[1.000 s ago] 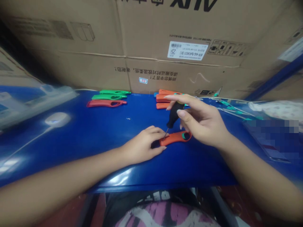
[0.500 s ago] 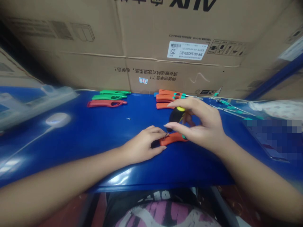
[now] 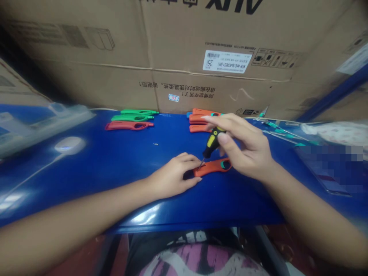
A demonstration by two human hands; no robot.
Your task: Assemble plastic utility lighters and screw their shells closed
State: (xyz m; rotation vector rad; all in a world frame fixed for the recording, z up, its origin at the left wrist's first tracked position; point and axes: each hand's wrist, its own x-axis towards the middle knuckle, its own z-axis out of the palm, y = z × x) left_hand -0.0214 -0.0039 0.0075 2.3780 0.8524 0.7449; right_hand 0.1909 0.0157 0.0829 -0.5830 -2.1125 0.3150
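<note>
At the left edge of the blue worktable (image 3: pixel 115 165) a white puck-shaped device (image 3: pixel 69 145) lies on its cable, well apart from my work. Farther in, two green cutter handles (image 3: pixel 135 115) and a red one (image 3: pixel 128 125) lie side by side in a neat row against the back, as if set out of the way of my arms. My left hand (image 3: pixel 172 178) rests on the table with its fingers curled around the left end of an orange cutter handle (image 3: pixel 214 167), pinning it flat near the front edge so that it cannot swivel. The tip of a black-and-yellow screwdriver (image 3: pixel 211 143) meets that handle just beside my left fingertips, and the shaft leans up and to the right. My right hand (image 3: pixel 247 151) pinches the screwdriver's grip between thumb and fingers, held high so the tool can be twirled. Behind it a small stack of orange handles (image 3: pixel 199 120) sits close to the rear. To the right, thin metal parts with teal ends (image 3: pixel 283 132) lie loose on the table. A large cardboard carton (image 3: pixel 201 69) walls off the back; it is shut, so its contents are hidden. A pale bag (image 3: pixel 339 134) sits at the far right, and what it holds is too blurred to tell.
</note>
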